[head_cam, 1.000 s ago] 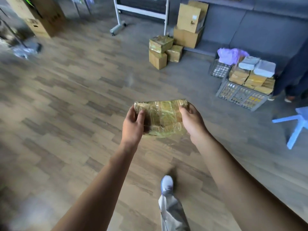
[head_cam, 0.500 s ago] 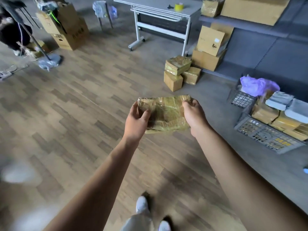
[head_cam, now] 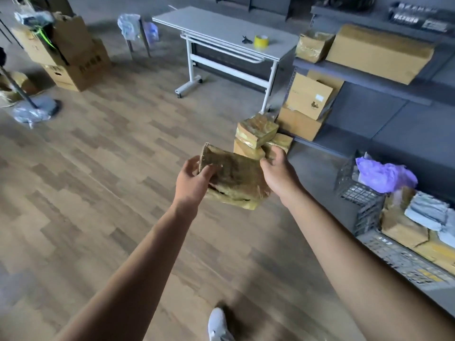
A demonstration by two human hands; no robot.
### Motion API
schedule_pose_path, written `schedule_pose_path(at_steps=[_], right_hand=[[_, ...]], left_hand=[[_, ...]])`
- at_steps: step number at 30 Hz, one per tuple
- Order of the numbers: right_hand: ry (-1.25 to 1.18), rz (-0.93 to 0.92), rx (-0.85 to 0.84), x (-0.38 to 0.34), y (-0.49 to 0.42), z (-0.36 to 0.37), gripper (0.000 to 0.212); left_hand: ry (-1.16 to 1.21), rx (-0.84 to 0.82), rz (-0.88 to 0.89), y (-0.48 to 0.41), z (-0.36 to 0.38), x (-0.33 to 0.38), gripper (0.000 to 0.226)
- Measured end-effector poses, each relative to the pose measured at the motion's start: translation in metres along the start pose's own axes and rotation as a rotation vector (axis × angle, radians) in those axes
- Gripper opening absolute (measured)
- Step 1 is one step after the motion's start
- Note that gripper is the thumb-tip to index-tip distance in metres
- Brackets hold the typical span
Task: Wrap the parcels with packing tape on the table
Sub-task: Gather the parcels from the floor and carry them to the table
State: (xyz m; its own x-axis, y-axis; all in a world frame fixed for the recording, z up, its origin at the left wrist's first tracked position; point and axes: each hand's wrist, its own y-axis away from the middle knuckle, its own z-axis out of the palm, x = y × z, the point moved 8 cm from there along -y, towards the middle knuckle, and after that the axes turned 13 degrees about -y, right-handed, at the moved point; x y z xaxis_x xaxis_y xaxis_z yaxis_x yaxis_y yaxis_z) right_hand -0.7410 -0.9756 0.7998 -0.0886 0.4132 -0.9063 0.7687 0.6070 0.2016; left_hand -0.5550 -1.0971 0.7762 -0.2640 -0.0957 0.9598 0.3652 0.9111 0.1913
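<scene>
1. Wood-patterned flooring [head_cam: 98,180] fills most of the head view, and a white table [head_cam: 221,28] is seen at the far side beside grey shelving [head_cam: 364,77].
2. A yellow tape roll [head_cam: 261,41] is set near the table's right end, with a small dark tool [head_cam: 246,40] just beside it.
3. A tape-wrapped parcel [head_cam: 234,178] is held tilted in the air above the floor, well apart from the table.
4. The parcel's left end is grasped by the left hand [head_cam: 192,180], with the thumb laid on its top face.
5. Its right edge is gripped by the right hand [head_cam: 278,173], with the fingers curled round the far corner.
6. A stack of wrapped parcels [head_cam: 256,134] is seen on the floor near the table leg, next to cardboard boxes [head_cam: 307,102] on the low shelf.
7. Grey crates [head_cam: 369,212] loaded with packages are seen at the right, topped by a purple bag [head_cam: 386,177].
8. A white shoe [head_cam: 218,324] is seen at the bottom edge.
</scene>
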Motion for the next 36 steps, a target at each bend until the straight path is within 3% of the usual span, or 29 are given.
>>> schedule_pose_path(at_steps=[2,6,13,15,20,24,27,29,31,36], right_hand=[[0.073,-0.062,-0.023,-0.023,-0.037,0.011,0.045],[0.155,-0.198,-0.091,-0.059,-0.104,0.04,0.039],[0.135,-0.344,-0.255,-0.112,-0.246,0.116,0.038],[0.112,-0.359,-0.347,-0.128,-0.29,0.139,0.044],[0.172,-0.395,-0.519,-0.178,-0.385,0.192,0.066],[0.159,-0.448,-0.506,-0.221,-0.454,0.227,0.063],[0.15,-0.439,-0.461,-0.247,-0.506,0.25,0.048],[0.129,-0.405,-0.438,-0.26,-0.54,0.268,0.046],[0.119,-0.383,-0.402,-0.272,-0.573,0.285,0.046],[0.098,-0.292,-0.227,-0.297,-0.66,0.324,0.033]], left_hand=[[-0.056,0.017,-0.017,-0.042,0.002,0.013,0.032],[-0.084,0.016,-0.06,-0.118,0.008,0.033,0.057],[-0.1,0.065,-0.073,-0.281,0.018,0.066,0.027],[-0.113,0.075,-0.084,-0.329,0.02,0.08,0.007],[-0.138,0.109,-0.089,-0.438,0.012,0.118,0.026],[-0.157,0.056,-0.031,-0.52,0.002,0.147,0.041],[-0.122,-0.05,0.016,-0.578,0.001,0.164,0.071],[-0.091,-0.123,0.053,-0.619,0.001,0.17,0.069],[-0.02,-0.142,0.077,-0.665,-0.001,0.172,0.054],[0.023,-0.215,0.094,-0.784,-0.002,0.174,0.084]])
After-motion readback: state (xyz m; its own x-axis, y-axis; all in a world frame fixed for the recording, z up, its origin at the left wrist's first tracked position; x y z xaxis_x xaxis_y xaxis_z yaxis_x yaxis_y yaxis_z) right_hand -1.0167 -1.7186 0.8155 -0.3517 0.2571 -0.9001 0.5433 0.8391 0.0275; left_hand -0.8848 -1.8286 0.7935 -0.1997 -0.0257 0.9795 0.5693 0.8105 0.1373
